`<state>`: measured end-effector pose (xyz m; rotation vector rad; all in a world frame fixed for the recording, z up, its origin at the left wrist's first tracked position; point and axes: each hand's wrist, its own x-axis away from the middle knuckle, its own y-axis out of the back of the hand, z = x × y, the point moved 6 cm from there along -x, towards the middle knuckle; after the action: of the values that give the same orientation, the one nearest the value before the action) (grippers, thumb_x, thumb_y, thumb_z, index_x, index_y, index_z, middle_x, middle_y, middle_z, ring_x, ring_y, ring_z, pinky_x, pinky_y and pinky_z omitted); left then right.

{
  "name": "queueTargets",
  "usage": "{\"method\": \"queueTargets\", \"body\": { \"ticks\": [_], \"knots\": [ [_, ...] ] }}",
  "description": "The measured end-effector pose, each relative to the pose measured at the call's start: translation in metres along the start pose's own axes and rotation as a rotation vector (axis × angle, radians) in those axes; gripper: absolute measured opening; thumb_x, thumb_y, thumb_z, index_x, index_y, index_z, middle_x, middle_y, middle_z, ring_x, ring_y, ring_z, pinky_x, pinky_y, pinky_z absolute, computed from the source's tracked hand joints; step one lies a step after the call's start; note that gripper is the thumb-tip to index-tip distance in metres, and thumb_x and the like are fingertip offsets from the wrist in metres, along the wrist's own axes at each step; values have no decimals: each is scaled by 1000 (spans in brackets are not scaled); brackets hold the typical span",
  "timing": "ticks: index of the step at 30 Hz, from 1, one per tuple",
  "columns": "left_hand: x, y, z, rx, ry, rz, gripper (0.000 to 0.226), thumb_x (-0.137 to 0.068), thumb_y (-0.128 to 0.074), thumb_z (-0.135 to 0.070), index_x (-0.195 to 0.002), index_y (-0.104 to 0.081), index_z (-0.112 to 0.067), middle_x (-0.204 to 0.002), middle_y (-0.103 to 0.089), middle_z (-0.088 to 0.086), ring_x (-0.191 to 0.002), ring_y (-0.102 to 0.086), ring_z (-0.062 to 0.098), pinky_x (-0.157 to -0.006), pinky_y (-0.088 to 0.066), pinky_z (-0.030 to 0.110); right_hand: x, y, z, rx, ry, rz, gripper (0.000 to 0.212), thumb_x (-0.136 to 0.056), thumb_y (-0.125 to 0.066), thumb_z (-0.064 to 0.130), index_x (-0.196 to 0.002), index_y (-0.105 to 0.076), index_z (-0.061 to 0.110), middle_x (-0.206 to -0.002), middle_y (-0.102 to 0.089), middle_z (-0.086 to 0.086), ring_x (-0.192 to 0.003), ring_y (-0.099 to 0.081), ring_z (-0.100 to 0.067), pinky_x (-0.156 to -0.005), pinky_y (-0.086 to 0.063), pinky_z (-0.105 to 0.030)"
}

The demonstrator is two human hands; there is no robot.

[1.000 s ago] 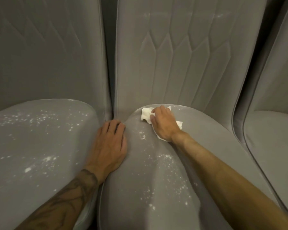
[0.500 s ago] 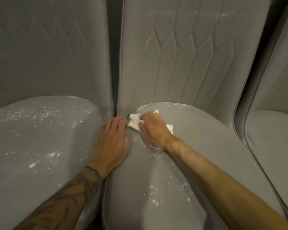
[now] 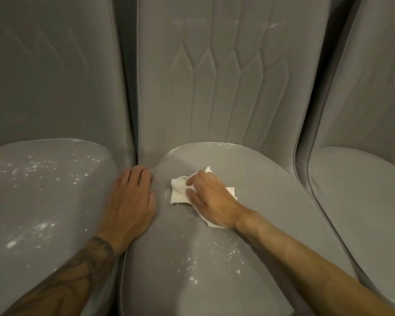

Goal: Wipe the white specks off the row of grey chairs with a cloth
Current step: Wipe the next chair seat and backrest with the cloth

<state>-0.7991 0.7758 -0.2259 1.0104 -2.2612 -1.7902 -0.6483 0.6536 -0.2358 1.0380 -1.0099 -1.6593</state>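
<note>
Three grey upholstered chairs stand side by side. On the middle chair's seat (image 3: 271,201) my right hand (image 3: 211,199) presses a white cloth (image 3: 179,190) flat near the seat's back left part. White specks (image 3: 214,258) lie on that seat nearer to me. My left hand (image 3: 132,201) rests flat on the seat's left edge, fingers pointing at the gap between the chairs. The left chair's seat (image 3: 43,201) carries many white specks (image 3: 43,169).
The right chair's seat (image 3: 363,201) shows no specks. Quilted backrests (image 3: 226,76) rise behind all the seats, with faint white marks high on the middle one. Dark narrow gaps (image 3: 126,87) separate the chairs.
My right hand slid the cloth left toward my left hand, then back right and nearer to me. My left hand stayed on the seat edge.
</note>
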Motion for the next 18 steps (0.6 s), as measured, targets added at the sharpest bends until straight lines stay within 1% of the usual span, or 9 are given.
{"method": "queueTargets", "body": {
  "ticks": [1,2,5,7,9,11,13,15,18],
  "knots": [
    [0,0,0,-2,-2,-1,29,-89,-38,-21,-105,-57,-7,-114,-58,15,-100,-52,32,-86,-45,47,3,7,-10,17,0,10,31,-104,-38,37,-122,-51,16,-117,-54,-8,-103,-47,-27,-91,-35,-38],
    [0,0,-1,-3,-4,-3,29,-89,-38,-20,-104,-57,-6,-113,-58,15,-99,-52,33,-85,-45,47,5,16,-27,47,-41,0,31,-104,-40,35,-122,-52,14,-117,-54,-10,-105,-49,-29,-92,-35,-39],
    [0,2,-4,4,-1,-8,30,-88,-38,-20,-104,-58,-4,-113,-59,17,-99,-52,35,-85,-45,49,16,48,-90,143,-304,-80,33,-104,-42,30,-122,-55,7,-119,-55,-16,-108,-51,-36,-94,-34,-41],
    [-1,3,-5,6,1,-6,30,-88,-39,-18,-105,-58,-3,-114,-59,19,-99,-53,37,-85,-46,51,28,55,-107,190,-439,-131,33,-105,-40,29,-122,-54,6,-120,-55,-17,-108,-51,-36,-96,-35,-42],
    [-1,3,-6,-5,-6,-7,27,-87,-43,-15,-104,-59,-2,-113,-59,20,-98,-52,38,-86,-45,52,36,43,-90,172,-407,-150,31,-104,-40,29,-118,-55,6,-114,-56,-16,-101,-51,-35,-93,-36,-42],
    [-1,3,-6,-12,-11,-4,25,-87,-45,-13,-104,-59,-2,-113,-59,20,-98,-52,38,-86,-45,52,45,32,-68,119,-287,-121,31,-103,-39,31,-114,-56,7,-108,-57,-14,-97,-51,-33,-90,-35,-42],
    [0,2,-5,-10,-11,4,26,-87,-44,-13,-105,-59,-1,-114,-59,20,-99,-51,38,-87,-45,51,52,38,-68,105,-230,-69,31,-105,-39,32,-116,-56,9,-109,-56,-11,-98,-51,-31,-91,-36,-41],
    [0,2,-5,-18,-9,14,27,-87,-43,-13,-106,-59,-1,-115,-58,21,-99,-51,37,-88,-45,52,61,54,-87,149,-277,-56,32,-105,-39,33,-120,-55,10,-113,-55,-11,-102,-51,-31,-93,-37,-43],
    [-1,3,-7,-26,-20,15,27,-88,-42,-14,-105,-58,-1,-113,-58,21,-98,-51,37,-87,-45,53,77,75,-114,227,-503,-158,33,-105,-39,31,-122,-55,7,-117,-55,-15,-104,-51,-33,-95,-37,-44]
  ]
}}
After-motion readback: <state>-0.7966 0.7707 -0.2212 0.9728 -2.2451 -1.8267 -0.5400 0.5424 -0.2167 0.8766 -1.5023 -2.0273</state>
